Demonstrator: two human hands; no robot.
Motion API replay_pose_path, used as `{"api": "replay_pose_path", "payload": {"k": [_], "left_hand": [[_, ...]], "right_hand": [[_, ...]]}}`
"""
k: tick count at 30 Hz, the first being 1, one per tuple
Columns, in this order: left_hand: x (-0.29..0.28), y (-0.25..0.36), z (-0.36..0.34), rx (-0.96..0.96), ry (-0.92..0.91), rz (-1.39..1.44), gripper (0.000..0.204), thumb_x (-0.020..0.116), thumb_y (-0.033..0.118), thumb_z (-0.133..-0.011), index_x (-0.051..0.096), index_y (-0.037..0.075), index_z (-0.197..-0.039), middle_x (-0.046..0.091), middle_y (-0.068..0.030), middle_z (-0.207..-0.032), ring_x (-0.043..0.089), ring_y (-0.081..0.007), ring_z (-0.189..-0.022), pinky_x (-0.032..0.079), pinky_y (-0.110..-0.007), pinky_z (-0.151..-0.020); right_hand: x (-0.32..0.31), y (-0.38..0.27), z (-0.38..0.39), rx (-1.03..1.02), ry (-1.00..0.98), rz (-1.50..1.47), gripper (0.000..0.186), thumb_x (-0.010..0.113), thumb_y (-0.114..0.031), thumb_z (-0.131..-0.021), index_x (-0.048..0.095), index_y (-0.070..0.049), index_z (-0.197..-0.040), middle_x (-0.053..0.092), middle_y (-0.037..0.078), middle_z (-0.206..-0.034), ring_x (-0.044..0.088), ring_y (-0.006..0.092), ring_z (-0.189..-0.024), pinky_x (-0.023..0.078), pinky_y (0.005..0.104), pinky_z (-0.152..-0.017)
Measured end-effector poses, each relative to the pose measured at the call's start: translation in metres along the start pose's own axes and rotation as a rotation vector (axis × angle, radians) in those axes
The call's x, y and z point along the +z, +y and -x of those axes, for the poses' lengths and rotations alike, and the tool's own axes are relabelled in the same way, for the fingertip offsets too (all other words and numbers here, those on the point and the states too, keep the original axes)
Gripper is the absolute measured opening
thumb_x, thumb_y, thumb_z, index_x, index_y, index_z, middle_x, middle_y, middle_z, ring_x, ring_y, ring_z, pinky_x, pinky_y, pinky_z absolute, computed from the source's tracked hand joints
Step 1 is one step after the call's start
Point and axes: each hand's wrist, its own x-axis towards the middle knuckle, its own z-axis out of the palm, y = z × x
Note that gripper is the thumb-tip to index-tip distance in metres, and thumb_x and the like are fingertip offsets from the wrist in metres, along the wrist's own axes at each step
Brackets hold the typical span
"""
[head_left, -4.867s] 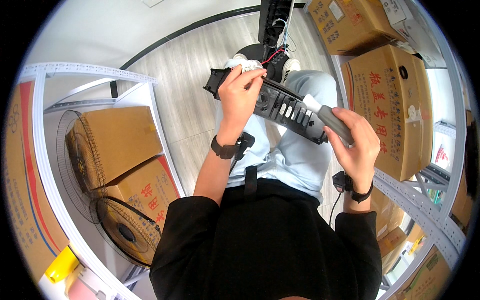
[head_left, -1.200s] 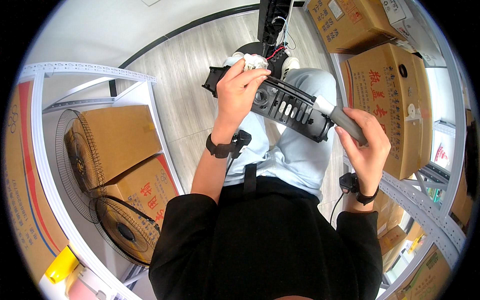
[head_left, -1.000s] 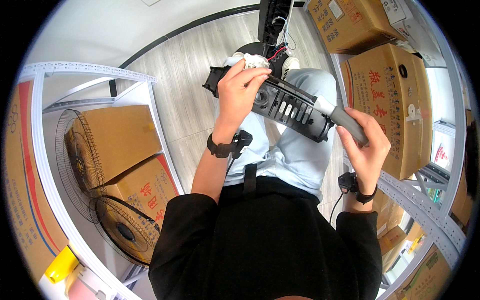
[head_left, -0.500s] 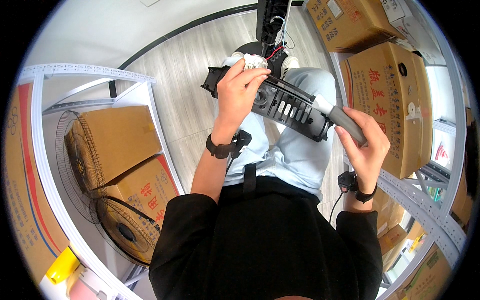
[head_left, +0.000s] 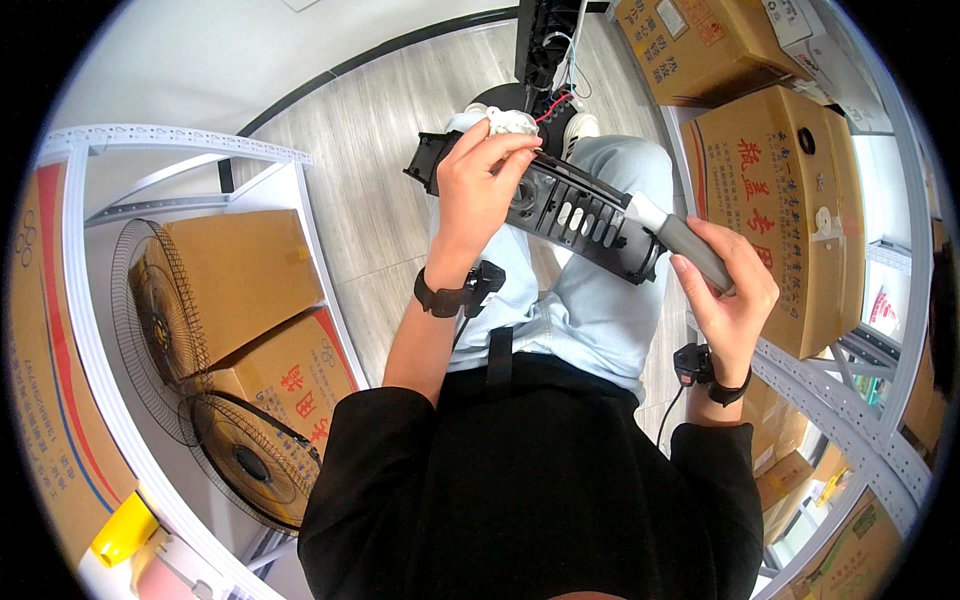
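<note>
A long black plastic housing (head_left: 585,228) with oval slots lies slanted over my light jeans. My left hand (head_left: 478,190) is closed at its upper left edge, fingers pinched beside a crumpled-looking white part (head_left: 512,122); exactly what the fingertips hold is partly hidden. My right hand (head_left: 735,290) grips a gray-handled tool (head_left: 692,250) with a white collar at the housing's right end; its thin dark front part seems to run along the upper edge toward my left fingers. Beyond them stands a black upright piece (head_left: 540,50) with red and pale wires, on a dark round base.
Metal shelving (head_left: 180,137) flanks me on both sides, holding cardboard boxes (head_left: 245,260). Wire fan grilles (head_left: 250,462) lean on the left boxes, near a yellow object (head_left: 124,527). Larger boxes (head_left: 775,230) are stacked at right. Behind the upright piece are a wood-look floor (head_left: 370,120) and white wall.
Compared with about five seconds earlier, my right hand and the gray-handled tool sit slightly farther right, and my left hand slightly higher in view. Over the last second, hardly anything has moved.
</note>
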Motion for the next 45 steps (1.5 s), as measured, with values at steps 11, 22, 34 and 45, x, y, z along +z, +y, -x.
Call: {"api": "replay_pose_path", "payload": {"k": [11, 22, 34, 45], "left_hand": [[-0.001, 0.001, 0.0, 0.005, 0.021, 0.004, 0.019, 0.068, -0.008, -0.086, 0.075, -0.001, -0.102, 0.066, -0.0068, -0.096, 0.069, -0.013, -0.087, 0.056, -0.024, -0.073], [0.004, 0.002, -0.001, -0.009, 0.098, 0.093, 0.037, 0.071, -0.005, -0.087, 0.066, 0.0, -0.123, 0.071, -0.0114, -0.109, 0.069, -0.0143, -0.096, 0.056, -0.025, -0.083], [0.014, -0.001, 0.001, -0.165, 0.136, 0.256, 0.05, 0.073, -0.006, -0.086, 0.052, -0.009, -0.131, 0.067, -0.0198, -0.123, 0.067, -0.0197, -0.11, 0.055, -0.03, -0.094], [0.015, 0.003, 0.002, -0.148, 0.115, 0.257, 0.047, 0.072, -0.009, -0.085, 0.054, -0.009, -0.129, 0.067, -0.0179, -0.123, 0.066, -0.0186, -0.11, 0.055, -0.031, -0.095]], "right_hand": [[0.0, -0.004, 0.0, -0.011, 0.009, 0.01, 0.031, 0.081, -0.005, -0.074, 0.073, 0.0, -0.104, 0.074, 0.015, -0.098, 0.072, 0.0263, -0.088, 0.055, 0.0318, -0.081], [-0.004, -0.007, 0.0, 0.02, 0.055, 0.016, 0.032, 0.082, -0.006, -0.074, 0.073, 0.0, -0.104, 0.074, 0.016, -0.097, 0.072, 0.0251, -0.089, 0.054, 0.0313, -0.081], [0.007, -0.008, -0.007, -0.016, 0.06, -0.011, 0.031, 0.081, -0.005, -0.074, 0.073, 0.0, -0.104, 0.074, 0.015, -0.098, 0.073, 0.0252, -0.088, 0.055, 0.0315, -0.081], [0.007, -0.009, -0.007, -0.014, 0.053, -0.003, 0.031, 0.081, -0.005, -0.075, 0.073, -0.001, -0.105, 0.074, 0.015, -0.098, 0.073, 0.0252, -0.088, 0.055, 0.0315, -0.081]]}}
